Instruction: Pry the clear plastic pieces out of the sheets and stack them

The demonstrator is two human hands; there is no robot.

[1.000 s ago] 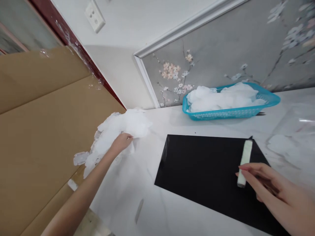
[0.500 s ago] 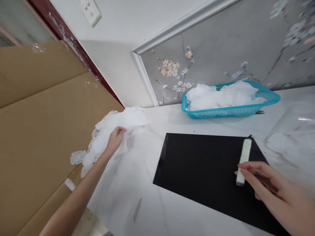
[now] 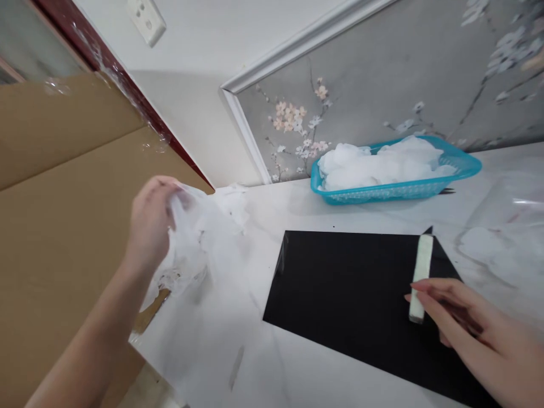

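Note:
At the left end of the table, my left hand [image 3: 151, 221] is closed on a thin, translucent white sheet [image 3: 193, 212] and holds it raised. Its fingertips are partly hidden, and motion blurs the sheet. My right hand [image 3: 471, 323] pinches a pale green, flat-sided stick-like handle [image 3: 422, 263] between thumb and fingers. A dark pointed tip shows at the handle's far end. Handle and fingers are over the right part of a glossy black board [image 3: 340, 283], which lies flat on the table.
A blue plastic basket [image 3: 382, 192] heaped with white, thin material [image 3: 374, 167] stands against the wall. A dark pointed tool [image 3: 447, 191] sticks out beside it. Clear plastic [image 3: 521, 209] lies at right. Large cardboard [image 3: 63, 226] borders the white table [image 3: 221, 334] at left.
My left hand has moved left and up toward me, pulling the white sheet up off the pile. My right hand and the pale green handle have barely moved.

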